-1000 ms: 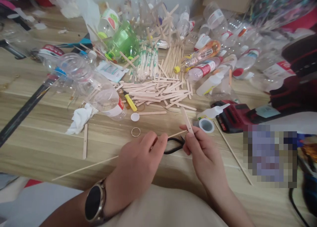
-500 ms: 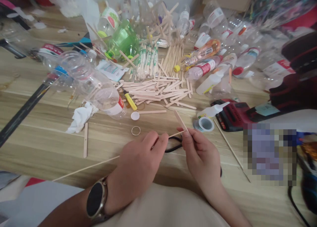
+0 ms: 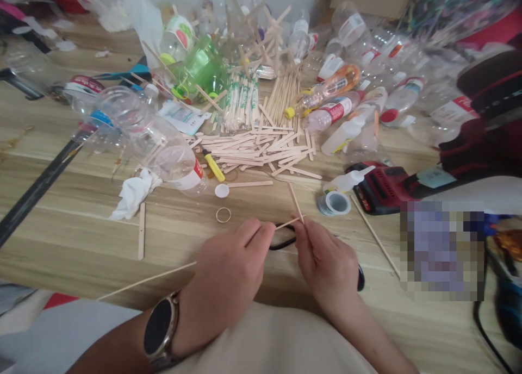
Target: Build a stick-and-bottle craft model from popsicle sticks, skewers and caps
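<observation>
A bamboo skewer (image 3: 287, 223) is spanning the gap between the two hands, its near end meeting the lower part of a wooden craft stick (image 3: 296, 201) just above the right fingertips. The left hand (image 3: 230, 268) is pinching the skewer near that end, the grip pressed together, while the long remainder is trailing out past the wrist toward the lower left. The right hand (image 3: 328, 262) is pinching the craft stick by its lower end, tilting it up and away. The joining of these two pieces seems to be only beginning — nearly all of the skewer is lying on the left hand's side — and whether its end is passing through a hole or merely touching the wood cannot be told, the stick being turned almost edge-on. Beneath the hands, a black-handled tool (image 3: 282, 247) is resting on the worktop (image 3: 177, 227), partly hidden. Farther out, one craft stick with small dark marks is lying alone near a crumpled tissue (image 3: 132, 194), and another is lying beside a white bottle cap (image 3: 222, 191). Plenty of stock is remaining unused: a loose pile of craft sticks (image 3: 253, 151) and, behind it, a bundle of skewers (image 3: 285, 91). At the back, crossed sticks (image 3: 269, 37) are standing in a rough lattice, apparently assembled work, while a cordless drill (image 3: 452, 151) is lying at the right.
</observation>
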### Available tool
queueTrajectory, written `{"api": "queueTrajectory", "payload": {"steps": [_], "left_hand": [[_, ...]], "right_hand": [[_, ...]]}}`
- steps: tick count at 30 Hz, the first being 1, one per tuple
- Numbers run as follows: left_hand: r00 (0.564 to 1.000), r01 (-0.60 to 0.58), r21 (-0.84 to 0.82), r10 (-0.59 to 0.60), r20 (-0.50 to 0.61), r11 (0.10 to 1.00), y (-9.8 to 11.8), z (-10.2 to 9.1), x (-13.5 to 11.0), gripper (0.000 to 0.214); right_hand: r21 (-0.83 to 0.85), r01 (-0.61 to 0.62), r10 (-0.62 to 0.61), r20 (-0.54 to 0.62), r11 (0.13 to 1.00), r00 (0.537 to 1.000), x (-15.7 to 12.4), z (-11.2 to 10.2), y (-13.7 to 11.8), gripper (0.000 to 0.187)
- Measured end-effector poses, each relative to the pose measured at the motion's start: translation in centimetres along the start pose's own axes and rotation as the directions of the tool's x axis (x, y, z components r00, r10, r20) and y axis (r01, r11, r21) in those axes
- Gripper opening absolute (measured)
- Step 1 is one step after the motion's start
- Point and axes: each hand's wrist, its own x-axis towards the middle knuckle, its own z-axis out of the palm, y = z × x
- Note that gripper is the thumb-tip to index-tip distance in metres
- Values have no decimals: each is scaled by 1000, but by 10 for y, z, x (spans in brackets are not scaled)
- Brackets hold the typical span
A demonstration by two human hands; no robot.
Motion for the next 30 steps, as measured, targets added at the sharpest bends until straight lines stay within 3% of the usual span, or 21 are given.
{"api": "queueTrajectory", "payload": {"steps": [6, 13, 21, 24, 26, 30], "left_hand": [[993, 100, -210, -86, 77, 973, -1, -4, -2, 28], [975, 217, -496, -166, 145, 841, 0, -10, 3, 20], [977, 212, -374, -180, 119, 903, 4, -8, 4, 20], [981, 194, -329, -172, 95, 924, 6, -11, 3, 18], [985, 174, -327, -157, 78, 929, 8, -13, 2, 17], [991, 128, -381, -107, 76, 916, 9, -16, 0, 18]], "right_hand": [[14, 98, -97, -32, 995, 995, -3, -3, 2, 24], [48, 85, -82, -65, 995, 995, -4, -4, -2, 26], [20, 123, -119, -144, 992, 982, 0, -3, -6, 26], [210, 97, -87, -56, 973, 995, -1, -9, -9, 31], [439, -29, 8, 50, 898, 999, -4, -12, -11, 33], [763, -320, 180, 265, 562, 947, -12, -16, -14, 31]]}}
